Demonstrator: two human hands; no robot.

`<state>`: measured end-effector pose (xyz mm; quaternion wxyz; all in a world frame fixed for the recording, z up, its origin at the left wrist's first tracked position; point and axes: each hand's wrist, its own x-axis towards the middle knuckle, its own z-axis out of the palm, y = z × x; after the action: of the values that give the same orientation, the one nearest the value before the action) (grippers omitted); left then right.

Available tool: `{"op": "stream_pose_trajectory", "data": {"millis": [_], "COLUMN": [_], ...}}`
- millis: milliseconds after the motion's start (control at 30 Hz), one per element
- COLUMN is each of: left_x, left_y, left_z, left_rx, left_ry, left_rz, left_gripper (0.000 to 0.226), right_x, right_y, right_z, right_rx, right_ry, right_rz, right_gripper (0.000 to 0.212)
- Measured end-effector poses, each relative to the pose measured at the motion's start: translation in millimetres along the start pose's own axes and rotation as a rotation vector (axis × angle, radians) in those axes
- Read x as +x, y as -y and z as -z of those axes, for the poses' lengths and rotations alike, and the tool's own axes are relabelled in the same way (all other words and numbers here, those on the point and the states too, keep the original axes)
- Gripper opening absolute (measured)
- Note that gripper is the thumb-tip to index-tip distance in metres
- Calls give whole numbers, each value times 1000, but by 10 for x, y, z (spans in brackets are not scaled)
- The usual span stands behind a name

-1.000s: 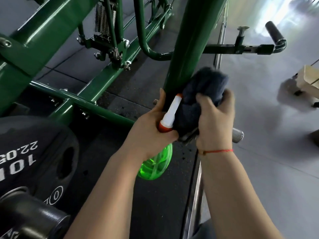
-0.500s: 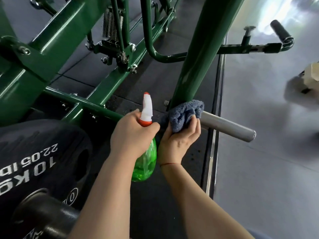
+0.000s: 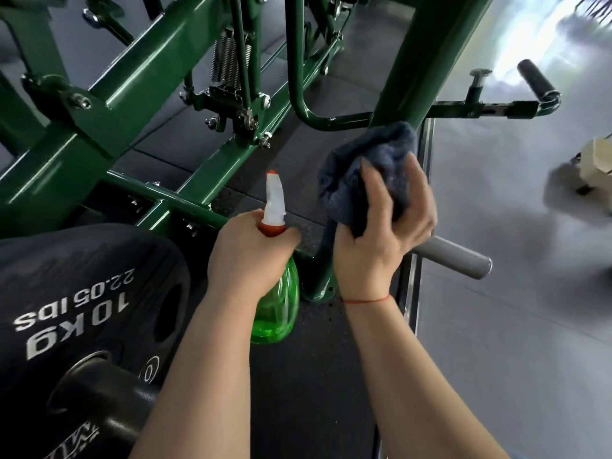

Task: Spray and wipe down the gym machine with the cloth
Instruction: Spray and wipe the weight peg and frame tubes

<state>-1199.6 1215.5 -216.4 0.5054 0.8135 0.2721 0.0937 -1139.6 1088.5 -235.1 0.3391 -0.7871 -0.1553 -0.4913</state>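
I'm running the cloth back up the green post off the grey peg, right grip clenching it, left grip wrapping the spray bottle just left, so wiping is probably continuing.

The floor is showing two surfaces: a dark speckled rubber mat is covering its left and middle part, and smooth pale grey flooring is stretching away along the right side. A bright metal strip is running between them, from the near edge toward the far end. The green gym machine is standing on the mat, its long base beams crossing the seams between the mat tiles. One rounded green foot is resting on the mat near the strip. Toward the right edge, a pale cream object, too blurred to identify, is sitting on the grey flooring and casting a soft shadow. Light is glaring off the far right corner.
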Motion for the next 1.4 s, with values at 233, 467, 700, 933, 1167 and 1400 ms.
{"op": "stream_pose_trajectory", "data": {"millis": [233, 467, 700, 933, 1167, 1400], "left_x": [-31, -95, -80, -98, -165, -185], "left_y": [29, -6, -50, -144, -116, -110], "left_z": [67, 85, -34, -95, -51, -53], "left_rx": [44, 92, 111, 55, 83, 112], "left_ry": [-56, -51, 18, -49, -36, -12], "left_rz": [42, 33, 10, 22, 1, 3], "left_gripper": [26, 19, 17, 14, 14, 15], "right_x": [-548, -1246, -939, -779, -1729, -1351], "right_y": [-574, -640, -457, -427, -819, -899], "right_z": [-248, -378, -49, -240, -98, -112], "right_rx": [-304, -527, -255, -144, -124, 271], "right_ry": [501, 1180, 618, 158, 701, 136], "right_rz": [476, 454, 31, -10, -421, -1418], "right_gripper": [34, 19, 42, 62, 60, 29]}}
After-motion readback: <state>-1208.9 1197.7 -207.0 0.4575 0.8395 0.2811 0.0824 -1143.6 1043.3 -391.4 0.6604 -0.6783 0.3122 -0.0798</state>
